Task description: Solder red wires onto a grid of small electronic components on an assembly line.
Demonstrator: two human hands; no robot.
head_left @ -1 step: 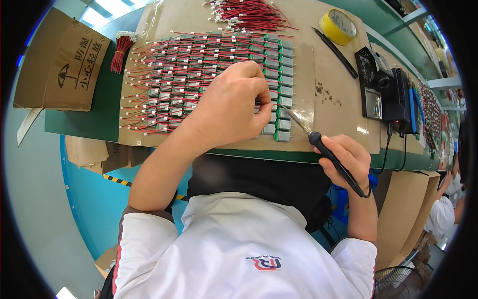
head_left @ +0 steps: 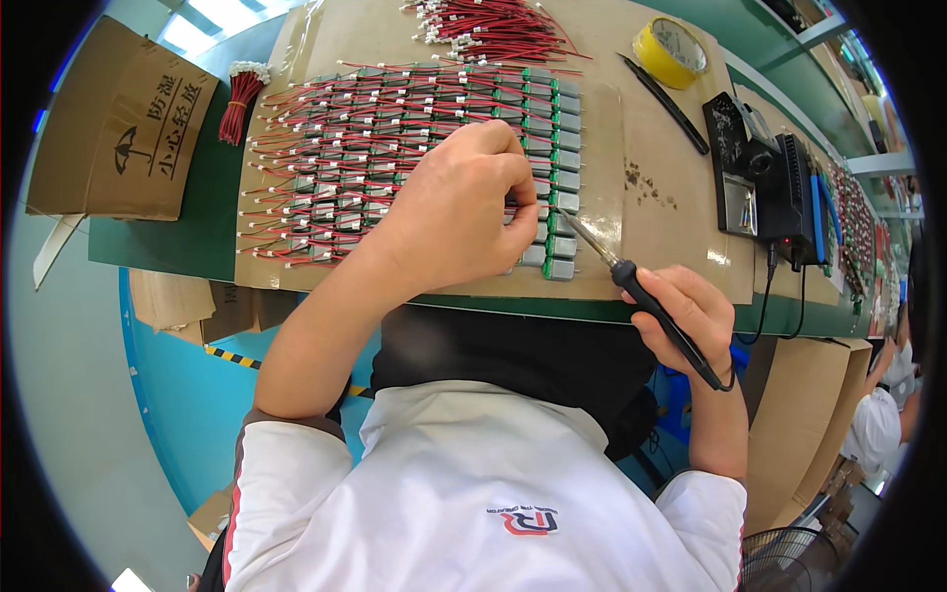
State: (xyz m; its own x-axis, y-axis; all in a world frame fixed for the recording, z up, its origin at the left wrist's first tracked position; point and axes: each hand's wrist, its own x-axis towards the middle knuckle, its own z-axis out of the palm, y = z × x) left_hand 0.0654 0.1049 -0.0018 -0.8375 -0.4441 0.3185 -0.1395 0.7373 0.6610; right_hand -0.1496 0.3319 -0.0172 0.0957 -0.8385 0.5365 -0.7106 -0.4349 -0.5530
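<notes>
My right hand (head_left: 688, 318) grips a soldering iron (head_left: 659, 301) by its black handle. The iron's metal tip slants up and left to the nearer end of a column of grey blocks with green edges (head_left: 558, 247). Just left of that tip, my left hand (head_left: 472, 202) is closed in a pinch above the same blocks; what sits between its fingertips is hidden. Under and beyond the left hand, rows of these blocks carry red and black wires with white connectors (head_left: 340, 163). Part of the rows is covered by my left hand and forearm.
Loose red wires (head_left: 493, 32) lie at the far edge, and a tied wire bundle (head_left: 237, 104) by the cardboard box (head_left: 118, 118). To the right are yellow tape (head_left: 671, 54), a black pen-like tool (head_left: 666, 104) and a soldering station (head_left: 789, 187) with cables. Cardboard (head_left: 671, 252) covers the bench.
</notes>
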